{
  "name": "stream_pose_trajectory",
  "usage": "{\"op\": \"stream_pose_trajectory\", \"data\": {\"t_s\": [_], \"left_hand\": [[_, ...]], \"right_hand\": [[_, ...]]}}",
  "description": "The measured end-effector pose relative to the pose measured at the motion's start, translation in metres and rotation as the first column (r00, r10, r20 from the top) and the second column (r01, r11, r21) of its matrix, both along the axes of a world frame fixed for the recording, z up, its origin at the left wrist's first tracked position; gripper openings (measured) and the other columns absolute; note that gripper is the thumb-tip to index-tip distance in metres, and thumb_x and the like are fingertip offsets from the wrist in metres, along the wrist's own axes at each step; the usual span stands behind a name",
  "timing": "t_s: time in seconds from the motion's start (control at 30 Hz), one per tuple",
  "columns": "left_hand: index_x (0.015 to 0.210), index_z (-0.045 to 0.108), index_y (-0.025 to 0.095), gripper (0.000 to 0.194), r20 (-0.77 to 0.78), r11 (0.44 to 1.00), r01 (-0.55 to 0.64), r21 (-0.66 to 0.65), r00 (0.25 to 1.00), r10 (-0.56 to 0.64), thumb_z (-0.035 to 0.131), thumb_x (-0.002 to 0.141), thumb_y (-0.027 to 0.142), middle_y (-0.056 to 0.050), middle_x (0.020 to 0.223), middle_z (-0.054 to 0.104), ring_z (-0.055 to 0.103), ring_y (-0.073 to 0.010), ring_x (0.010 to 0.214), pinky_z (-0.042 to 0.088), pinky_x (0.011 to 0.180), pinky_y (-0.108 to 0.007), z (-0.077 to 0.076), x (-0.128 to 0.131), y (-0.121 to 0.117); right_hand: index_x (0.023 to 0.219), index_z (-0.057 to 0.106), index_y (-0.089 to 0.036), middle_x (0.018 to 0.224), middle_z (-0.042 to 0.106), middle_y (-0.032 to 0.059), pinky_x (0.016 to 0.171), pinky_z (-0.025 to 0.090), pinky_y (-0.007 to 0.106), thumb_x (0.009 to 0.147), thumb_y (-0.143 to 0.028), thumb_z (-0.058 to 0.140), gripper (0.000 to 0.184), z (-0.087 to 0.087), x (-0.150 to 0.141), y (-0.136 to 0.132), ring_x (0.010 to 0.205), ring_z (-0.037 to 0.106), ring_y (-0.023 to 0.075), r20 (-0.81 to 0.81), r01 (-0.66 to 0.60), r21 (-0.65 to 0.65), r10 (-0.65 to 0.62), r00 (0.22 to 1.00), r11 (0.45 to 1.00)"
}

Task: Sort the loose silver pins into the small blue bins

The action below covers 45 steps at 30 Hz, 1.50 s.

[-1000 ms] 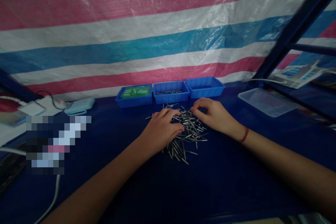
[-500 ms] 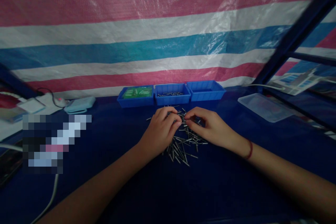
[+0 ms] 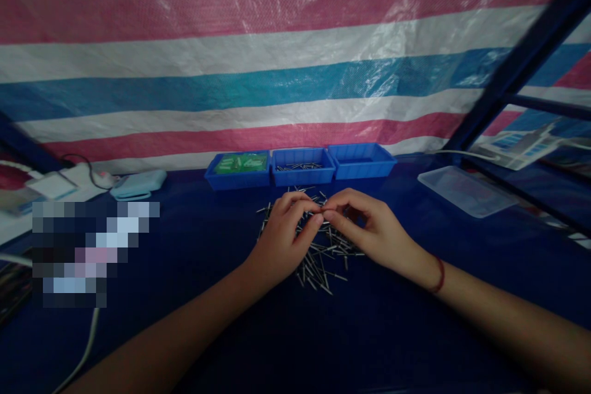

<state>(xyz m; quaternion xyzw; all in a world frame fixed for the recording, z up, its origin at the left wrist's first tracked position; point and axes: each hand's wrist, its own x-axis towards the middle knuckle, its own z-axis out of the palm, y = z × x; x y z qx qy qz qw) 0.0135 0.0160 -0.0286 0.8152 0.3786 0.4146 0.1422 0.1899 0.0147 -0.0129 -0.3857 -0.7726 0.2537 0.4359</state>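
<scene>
A loose heap of thin silver metal pins that look like blind rivets (image 3: pixel 315 266) lies on the dark blue tabletop (image 3: pixel 295 338). Over the heap, my left hand (image 3: pixel 287 231) and my right hand (image 3: pixel 369 221) come together, fingertips touching or almost so. Thumb and fingers of each hand are closed in a pinch. Whatever sits between the fingertips is too small and covered to make out. Behind the hands, the middle blue bin (image 3: pixel 302 175) has some similar pins in it.
Left of the middle bin stands a blue bin (image 3: pixel 237 180) with green-and-white packets; at its right is another blue bin (image 3: pixel 362 169). A clear plastic lid (image 3: pixel 466 191) lies to the right. A light-blue case (image 3: pixel 138 184) and white cables (image 3: pixel 90 345) are at left.
My hands have moved closer to each other, and their fingertips now meet above the heap. The bins have stayed in place.
</scene>
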Motion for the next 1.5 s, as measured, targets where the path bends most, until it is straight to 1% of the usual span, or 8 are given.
{"op": "stream_pose_trajectory", "data": {"t_s": [0.13, 0.33, 0.47, 0.63, 0.8, 1.0, 1.3, 1.5], "left_hand": [[0.093, 0.056, 0.019, 0.008, 0.0, 1.0, 0.028, 0.005, 1.0, -0.028, 0.05, 0.088, 0.019, -0.006, 0.102, 0.052, 0.053, -0.0195, 0.101, 0.043, 0.09, -0.041, -0.002, 0.0, 0.0], [0.09, 0.057, 0.018, 0.007, 0.014, 1.0, 0.02, -0.001, 1.0, -0.02, 0.051, 0.088, 0.018, -0.007, 0.104, 0.051, 0.052, -0.0196, 0.103, 0.043, 0.091, -0.041, 0.0, 0.001, -0.001], [0.087, 0.056, 0.019, 0.003, 0.021, 1.0, 0.027, -0.001, 0.999, -0.027, 0.053, 0.086, 0.019, -0.006, 0.103, 0.05, 0.052, -0.02, 0.103, 0.043, 0.091, -0.042, 0.0, 0.002, -0.002], [0.088, 0.056, 0.019, 0.003, 0.019, 1.0, 0.001, 0.002, 1.0, -0.001, 0.055, 0.085, 0.018, -0.006, 0.105, 0.05, 0.052, -0.0197, 0.103, 0.043, 0.091, -0.041, 0.001, 0.001, -0.001], [0.09, 0.056, 0.02, 0.006, 0.038, 0.998, -0.029, 0.058, 0.999, 0.027, 0.056, 0.084, 0.017, -0.005, 0.104, 0.05, 0.052, -0.0179, 0.102, 0.043, 0.091, -0.038, 0.005, -0.003, 0.002], [0.09, 0.055, 0.02, 0.007, 0.025, 0.992, -0.041, 0.118, 0.999, 0.038, 0.054, 0.085, 0.015, -0.005, 0.104, 0.049, 0.053, -0.0167, 0.1, 0.044, 0.09, -0.036, 0.011, -0.005, 0.001], [0.096, 0.055, 0.02, 0.011, 0.001, 0.982, -0.019, 0.187, 1.0, 0.019, 0.057, 0.085, 0.02, -0.006, 0.107, 0.047, 0.053, -0.0171, 0.099, 0.045, 0.088, -0.035, 0.011, -0.006, -0.002], [0.091, 0.055, 0.02, 0.006, -0.004, 0.977, -0.031, 0.213, 0.999, 0.033, 0.056, 0.085, 0.021, -0.006, 0.107, 0.048, 0.054, -0.017, 0.098, 0.046, 0.087, -0.036, 0.015, -0.006, -0.004]], "right_hand": [[0.086, 0.062, -0.016, 0.08, 0.062, 0.0041, 0.062, 0.043, 0.028, 0.084, -0.029, 0.056, 0.014, 0.001, 0.001, -0.001, 0.071, 0.056, 0.014, -0.037, 0.011, -0.031, -0.012, 0.999, 0.999], [0.083, 0.061, -0.017, 0.074, 0.061, 0.0022, 0.057, 0.042, 0.028, 0.078, -0.034, 0.062, 0.018, 0.001, -0.003, -0.001, 0.064, 0.054, 0.0131, -0.113, 0.001, -0.16, -0.019, 0.993, 0.987], [0.081, 0.063, -0.018, 0.076, 0.063, 0.0027, 0.062, 0.043, 0.029, 0.08, -0.032, 0.061, 0.015, 0.001, -0.004, -0.002, 0.069, 0.056, 0.014, -0.122, -0.002, -0.135, -0.014, 0.992, 0.991], [0.088, 0.064, -0.018, 0.084, 0.065, 0.0044, 0.066, 0.044, 0.031, 0.083, -0.027, 0.057, 0.013, 0.002, -0.001, -0.003, 0.076, 0.058, 0.0152, -0.1, -0.02, -0.081, 0.012, 0.995, 0.997], [0.09, 0.061, -0.016, 0.081, 0.063, 0.0043, 0.063, 0.044, 0.03, 0.082, -0.029, 0.058, 0.016, 0.0, 0.0, -0.001, 0.071, 0.057, 0.0146, -0.129, -0.015, -0.162, -0.007, 0.992, 0.987], [0.087, 0.058, -0.018, 0.077, 0.06, 0.0012, 0.058, 0.043, 0.027, 0.082, -0.032, 0.058, 0.015, -0.004, -0.003, 0.002, 0.065, 0.053, 0.0112, -0.186, -0.079, -0.267, 0.029, 0.982, 0.96], [0.087, 0.059, -0.019, 0.075, 0.058, -0.0005, 0.057, 0.041, 0.026, 0.083, -0.032, 0.056, 0.014, -0.004, -0.004, 0.003, 0.063, 0.051, 0.0102, -0.192, -0.171, -0.302, 0.116, 0.974, 0.938], [0.086, 0.06, -0.018, 0.074, 0.058, -0.0003, 0.058, 0.041, 0.025, 0.085, -0.033, 0.053, 0.016, 0.0, -0.005, 0.001, 0.064, 0.052, 0.0107, -0.165, -0.192, -0.311, 0.146, 0.975, 0.931]]}}
